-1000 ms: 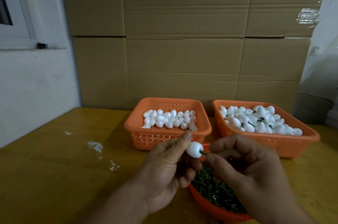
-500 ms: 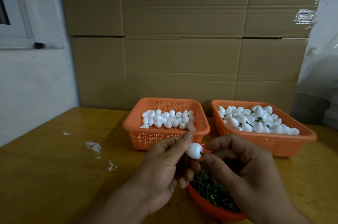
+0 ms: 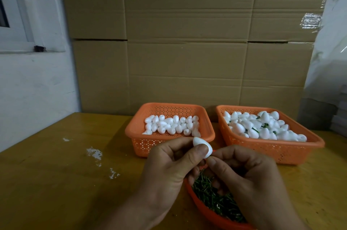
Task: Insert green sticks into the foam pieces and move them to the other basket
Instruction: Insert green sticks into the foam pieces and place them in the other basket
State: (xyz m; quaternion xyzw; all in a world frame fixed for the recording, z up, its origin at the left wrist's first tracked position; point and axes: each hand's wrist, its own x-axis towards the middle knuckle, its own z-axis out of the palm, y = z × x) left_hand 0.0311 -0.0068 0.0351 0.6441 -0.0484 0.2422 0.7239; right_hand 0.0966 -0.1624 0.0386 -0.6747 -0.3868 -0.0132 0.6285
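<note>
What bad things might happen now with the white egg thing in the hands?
The left hand pinches the foam piece only by its fingertips while the right hand presses at its tip, so it might pop out. It could drop into the bowl of green sticks below. Hard pushing may dent it.

Dim, flat indoor light; soft shadows, wide-angle bending at edges.

Two orange perforated plastic baskets (image 3: 170, 143) (image 3: 270, 149) side by side on wooden table (image 3: 56, 182), behind round orange bowl (image 3: 204, 211), stacked brown cardboard boxes (image 3: 187, 51) behind baskets
</note>
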